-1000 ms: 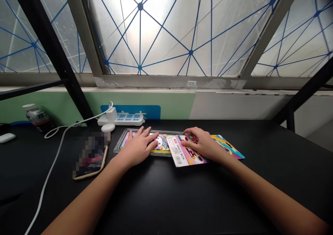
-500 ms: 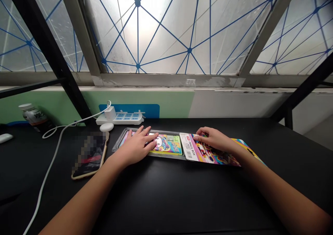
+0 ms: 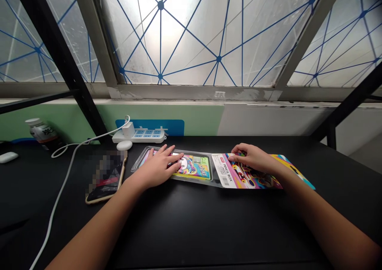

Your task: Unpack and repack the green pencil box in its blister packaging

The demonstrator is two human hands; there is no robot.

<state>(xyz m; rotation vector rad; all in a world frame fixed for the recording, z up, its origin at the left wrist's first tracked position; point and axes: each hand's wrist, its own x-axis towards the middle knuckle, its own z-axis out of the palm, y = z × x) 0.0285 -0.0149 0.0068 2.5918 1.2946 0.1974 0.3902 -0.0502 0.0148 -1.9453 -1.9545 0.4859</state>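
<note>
A colourful pencil box (image 3: 195, 166) lies in a clear plastic blister tray (image 3: 140, 161) on the black table (image 3: 191, 222). My left hand (image 3: 159, 167) rests flat on the box and tray, fingers spread. To the right lies the colourful backing card (image 3: 238, 176) marked "PENCIL BOX", pulled almost clear of the tray. My right hand (image 3: 252, 158) presses down on the card with curled fingers near its left part.
A phone (image 3: 106, 176) lies left of the tray. Behind it are a white power strip (image 3: 143, 134) with a charger, a white cable (image 3: 59, 182), a small white oval case (image 3: 124, 145) and a bottle (image 3: 41, 132) at far left. A window sill and wall close the far side.
My right hand has slid the backing card to the right, out from over the tray, uncovering the pencil box. My left hand has stayed on the tray.
</note>
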